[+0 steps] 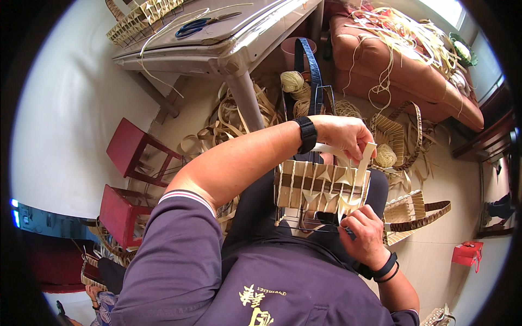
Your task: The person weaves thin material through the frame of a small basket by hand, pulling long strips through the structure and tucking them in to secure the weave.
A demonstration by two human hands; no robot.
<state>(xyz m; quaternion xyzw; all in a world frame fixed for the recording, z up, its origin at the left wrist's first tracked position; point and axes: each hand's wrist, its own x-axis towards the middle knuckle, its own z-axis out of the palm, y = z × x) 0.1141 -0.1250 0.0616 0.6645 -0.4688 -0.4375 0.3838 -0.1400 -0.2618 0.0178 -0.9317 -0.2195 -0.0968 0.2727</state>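
A partly woven basket with a thin wire frame rests on my lap. Cream and brown flat strips cross its side, with folded points showing on the weave. At the basket's far right corner, my left hand is closed, with a flat cream strip pinched between thumb and fingers. That strip runs down along the basket's right end. My right hand is at the near right corner, its fingers curled against the strip's lower bend and the wire edge. What lies inside its fingertips is partly hidden.
Scissors lie on the grey table. Loose strips cover the brown sofa and pile on the floor. Finished baskets stand to my right, red stools to my left. Another person's hand shows at lower left.
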